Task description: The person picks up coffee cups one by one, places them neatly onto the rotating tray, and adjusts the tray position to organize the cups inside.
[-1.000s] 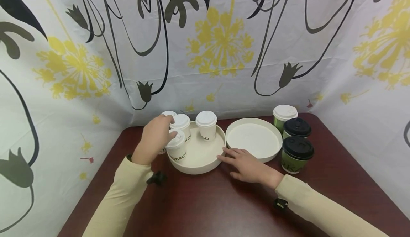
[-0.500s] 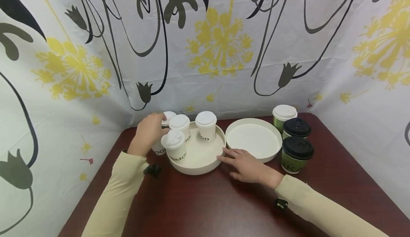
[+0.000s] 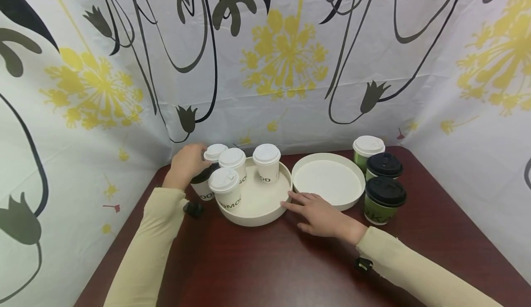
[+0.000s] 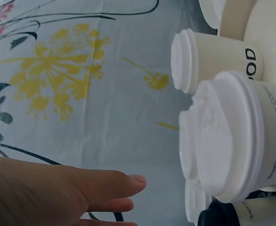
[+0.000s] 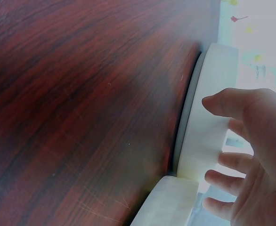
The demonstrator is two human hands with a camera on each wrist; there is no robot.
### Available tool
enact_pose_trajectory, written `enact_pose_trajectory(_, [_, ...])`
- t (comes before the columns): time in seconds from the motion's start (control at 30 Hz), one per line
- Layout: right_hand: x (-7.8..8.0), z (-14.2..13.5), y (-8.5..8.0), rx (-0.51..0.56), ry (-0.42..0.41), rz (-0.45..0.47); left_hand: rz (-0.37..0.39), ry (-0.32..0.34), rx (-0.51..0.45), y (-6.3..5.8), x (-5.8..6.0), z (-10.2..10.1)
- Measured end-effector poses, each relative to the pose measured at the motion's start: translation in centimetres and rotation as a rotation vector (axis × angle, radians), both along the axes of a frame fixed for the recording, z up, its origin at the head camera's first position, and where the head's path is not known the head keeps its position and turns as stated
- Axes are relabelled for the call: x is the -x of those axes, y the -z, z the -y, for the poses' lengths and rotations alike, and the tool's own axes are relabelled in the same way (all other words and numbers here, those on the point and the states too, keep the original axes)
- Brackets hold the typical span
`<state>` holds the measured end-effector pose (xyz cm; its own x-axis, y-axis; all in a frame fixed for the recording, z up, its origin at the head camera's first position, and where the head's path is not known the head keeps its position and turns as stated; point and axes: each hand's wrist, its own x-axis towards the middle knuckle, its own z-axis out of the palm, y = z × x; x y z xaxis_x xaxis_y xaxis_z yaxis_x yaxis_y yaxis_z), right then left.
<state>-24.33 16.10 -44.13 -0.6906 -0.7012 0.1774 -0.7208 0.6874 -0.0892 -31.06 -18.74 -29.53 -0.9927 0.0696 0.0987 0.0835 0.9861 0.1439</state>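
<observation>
My left hand (image 3: pixel 185 165) hovers at the back left beside a white-lidded paper cup (image 3: pixel 215 152) and a dark-lidded paper cup (image 3: pixel 205 189), partly covering the dark lid. In the left wrist view, its thumb and fingers extend toward the cups with nothing between them. Three white paper cups stand on the left round tray (image 3: pixel 265 203): one at the front (image 3: pixel 226 191), one behind it (image 3: pixel 233 158) and one farther right (image 3: pixel 267 162). My right hand (image 3: pixel 319 215) has its fingers spread, fingertips right at that tray's rim; the right wrist view shows them along the pale tray wall (image 5: pixel 208 113).
A second round tray (image 3: pixel 327 180) sits against the first on its right. Beyond it stand a white-lidded green cup (image 3: pixel 368 150) and two black-lidded cups, one behind (image 3: pixel 384 165) and one in front (image 3: pixel 383 205). Patterned fabric (image 3: pixel 290 127) encloses the dark wooden table (image 3: pixel 269 265).
My left hand has moved left and slightly back from over the tray's cups, uncovering the back-left white lid and part of the dark lid. My right hand has stayed in place.
</observation>
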Motion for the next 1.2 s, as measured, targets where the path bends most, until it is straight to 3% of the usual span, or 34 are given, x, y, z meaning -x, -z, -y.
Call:
enact_pose_trajectory(0.4, [0.0,0.0,0.2,0.000,-0.004,0.001,0.096,-0.059,-0.016,2.3,2.2,1.5])
enact_pose_trajectory(0.7, [0.1,-0.1,0.1,0.013,-0.008,-0.004,0.174,-0.066,-0.051,4.2,2.8,2.7])
enact_pose_trajectory(1.2, [0.1,-0.1,0.2,0.013,-0.003,-0.005,0.194,-0.063,-0.095,4.9,3.0,2.9])
